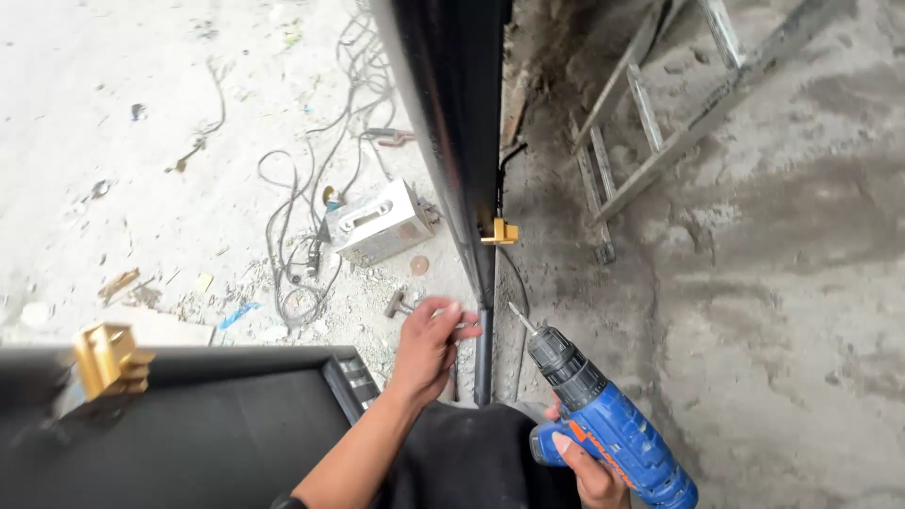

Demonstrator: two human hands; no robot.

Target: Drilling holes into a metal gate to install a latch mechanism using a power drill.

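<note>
A tall black metal post (pixel 452 123) runs from the top of the view straight down to the dusty floor (pixel 141 188). Its long side goes up and down, and it sits right between the 2 hands. A black panel (pixel 207 424) lies low on the left, with a yellow clip (pixel 108 360) on its top edge. A grey ladder (pixel 660 123) lies on the ground to the right. A grey box with wires (pixel 377 221) sits on the floor to the left of the post.

The blue drill (pixel 603 424) is held tight in the right hand (pixel 589 471). Its bit (pixel 521 318) points up and left, toward the post, and its tip is near but not touching. A small yellow clip on the post (pixel 498 231) sits higher up.

The left hand (pixel 429 349) is nearer. Its fingers curl on the low part of the post, maybe pinching something small, but I cannot tell.
</note>
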